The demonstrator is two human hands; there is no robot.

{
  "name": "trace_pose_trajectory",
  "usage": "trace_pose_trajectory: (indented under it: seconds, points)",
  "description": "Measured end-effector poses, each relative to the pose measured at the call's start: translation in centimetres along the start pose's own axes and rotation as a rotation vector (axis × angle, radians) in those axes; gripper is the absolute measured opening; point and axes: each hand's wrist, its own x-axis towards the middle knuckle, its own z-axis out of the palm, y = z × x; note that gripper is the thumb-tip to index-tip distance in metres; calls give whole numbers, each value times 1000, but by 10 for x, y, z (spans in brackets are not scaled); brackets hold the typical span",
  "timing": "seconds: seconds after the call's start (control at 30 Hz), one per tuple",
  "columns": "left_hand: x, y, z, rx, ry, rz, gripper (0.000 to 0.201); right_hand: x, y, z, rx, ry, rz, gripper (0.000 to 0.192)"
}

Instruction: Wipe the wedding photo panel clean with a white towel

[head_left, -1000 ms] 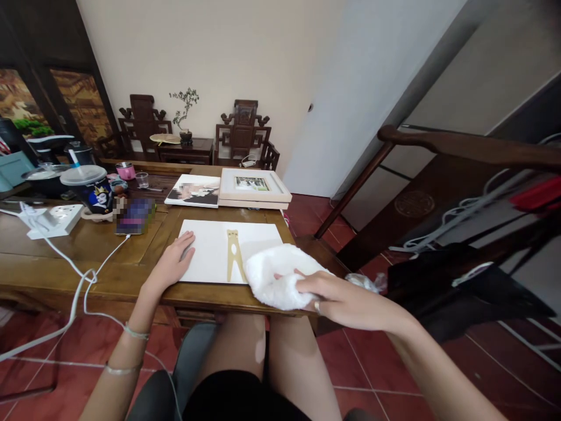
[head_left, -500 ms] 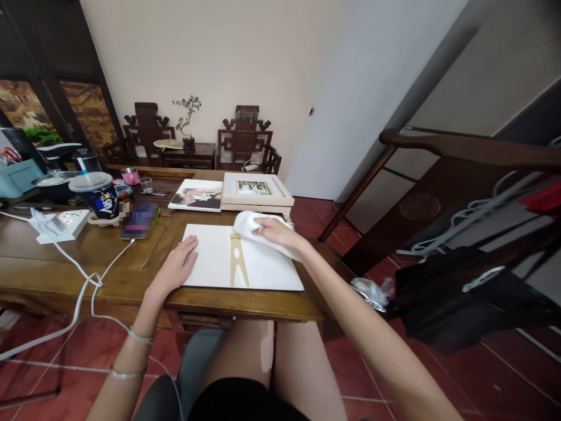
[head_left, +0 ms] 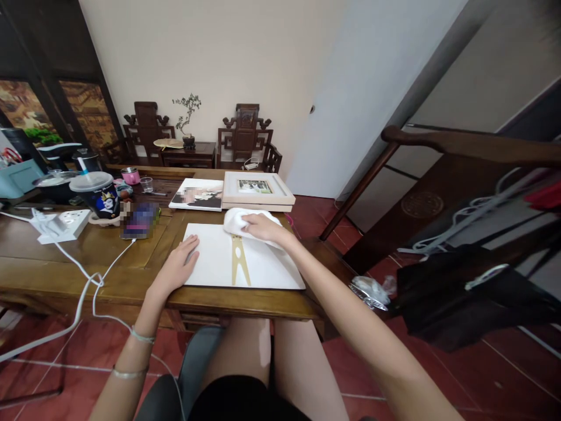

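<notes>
A flat white board (head_left: 210,263), probably a picture frame's back, lies near the table's front edge. A tan stand leg (head_left: 240,266) runs down its middle. My left hand (head_left: 182,262) rests flat on the board's left edge, fingers stretched out. At the far right part of the board, my right hand (head_left: 265,227) grips a bunched white cloth (head_left: 236,219) pressed against the surface. The cloth covers the board's far edge and touches the top of the stand leg.
Behind the board are a photo print (head_left: 197,195) and a pale picture frame (head_left: 258,199). To the left stand a phone (head_left: 139,222) on a cable, a lidded cup (head_left: 99,193) and a power strip (head_left: 65,225). A wooden chair (head_left: 421,193) is at the right.
My right hand has slid the white cloth a little to the left along the board's far edge, over the top of the stand leg. My left hand has stayed in place.
</notes>
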Motion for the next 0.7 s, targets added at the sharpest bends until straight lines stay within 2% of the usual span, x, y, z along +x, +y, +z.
trace_pose_trajectory:
  seconds: [0.13, 0.2, 0.27, 0.37, 0.5, 0.6, 0.7]
  points:
    - [-1, 2, 0, -2, -1, -9, 47, -29, 34, -13, -39, 55, 90, 17]
    - [-1, 2, 0, 0, -4, -11, 48, -36, 40, -14, -72, 85, 129, 19]
    - [-1, 3, -1, 5, -6, -10, 48, -35, 35, -10, -108, 105, 142, 21]
    - [0, 2, -1, 14, -5, -8, 49, -21, 11, 3, -144, 98, 98, 24]
    - [0, 2, -2, 12, -8, -6, 49, -8, -34, 24, -178, 55, -7, 27]
    - [0, 2, -2, -1, 0, -8, 49, -23, -61, 36, -241, 33, -110, 32]
    - [0, 2, -2, -2, 8, -8, 49, -61, -77, 41, -303, 1, -240, 36]
